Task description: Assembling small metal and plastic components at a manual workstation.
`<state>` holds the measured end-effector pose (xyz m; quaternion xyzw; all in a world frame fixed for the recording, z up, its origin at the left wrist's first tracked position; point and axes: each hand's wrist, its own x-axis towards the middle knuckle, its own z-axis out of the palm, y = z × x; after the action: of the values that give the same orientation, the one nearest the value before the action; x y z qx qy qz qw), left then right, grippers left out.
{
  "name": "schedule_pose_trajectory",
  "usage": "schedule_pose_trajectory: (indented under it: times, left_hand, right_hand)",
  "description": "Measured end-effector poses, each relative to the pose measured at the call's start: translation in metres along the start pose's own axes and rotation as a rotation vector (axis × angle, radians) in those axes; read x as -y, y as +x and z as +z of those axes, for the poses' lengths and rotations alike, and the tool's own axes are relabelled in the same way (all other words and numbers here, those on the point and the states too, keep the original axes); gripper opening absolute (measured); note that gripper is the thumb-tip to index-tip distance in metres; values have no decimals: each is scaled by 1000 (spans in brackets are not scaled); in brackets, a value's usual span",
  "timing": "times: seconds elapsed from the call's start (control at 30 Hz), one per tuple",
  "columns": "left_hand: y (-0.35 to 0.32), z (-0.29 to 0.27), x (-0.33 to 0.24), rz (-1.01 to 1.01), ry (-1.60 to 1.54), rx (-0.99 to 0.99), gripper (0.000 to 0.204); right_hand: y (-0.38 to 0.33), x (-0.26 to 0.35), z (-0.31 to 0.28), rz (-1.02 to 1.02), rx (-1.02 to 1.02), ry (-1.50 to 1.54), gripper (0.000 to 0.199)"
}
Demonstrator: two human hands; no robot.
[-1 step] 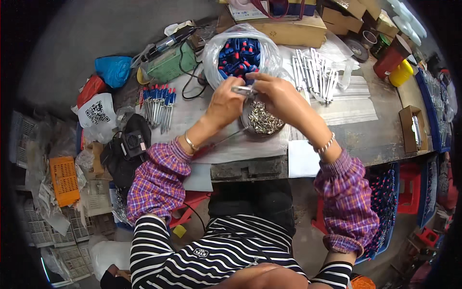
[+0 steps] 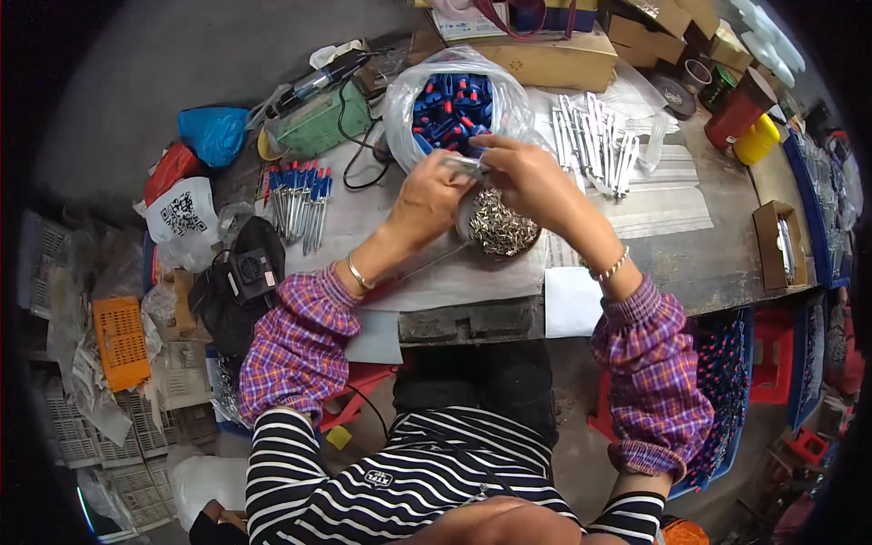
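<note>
My left hand (image 2: 427,202) is closed around a short silvery metal piece (image 2: 465,166), mostly covered by my fingers. Against its other end, the fingers of my right hand (image 2: 530,174) are pinched together; whether they hold a separate small part is hidden. Just below both hands stands a round bowl of small shiny metal fittings (image 2: 500,227). Beyond them, an open clear plastic bag (image 2: 395,113) holds many dark blue plastic parts (image 2: 451,102) with red tips.
Blue-topped metal rods (image 2: 304,202) lie in a bunch at the left, near a green box (image 2: 327,123) and a black cable. Silvery metal strips (image 2: 595,136) are spread at the right. A cardboard box (image 2: 777,245) and a red canister (image 2: 738,113) stand further right.
My hands have shifted slightly to the right and down, and the metal piece has turned a little between them. More of the metal piece is covered by my fingers.
</note>
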<state>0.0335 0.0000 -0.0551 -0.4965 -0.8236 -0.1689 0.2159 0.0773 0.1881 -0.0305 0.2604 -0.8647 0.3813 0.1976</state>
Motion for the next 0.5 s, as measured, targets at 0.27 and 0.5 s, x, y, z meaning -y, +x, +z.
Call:
schedule_pose_trajectory:
  times: [0.27,0.5]
  left_hand:
    - [-2,-9,10,-24,-180,20,32]
    - [35,-20,19,-344,-357,-224,19]
  right_hand:
    - [-12,-18,-9,447,86,444,9]
    - [-21,-19,-12,465,45,360,12]
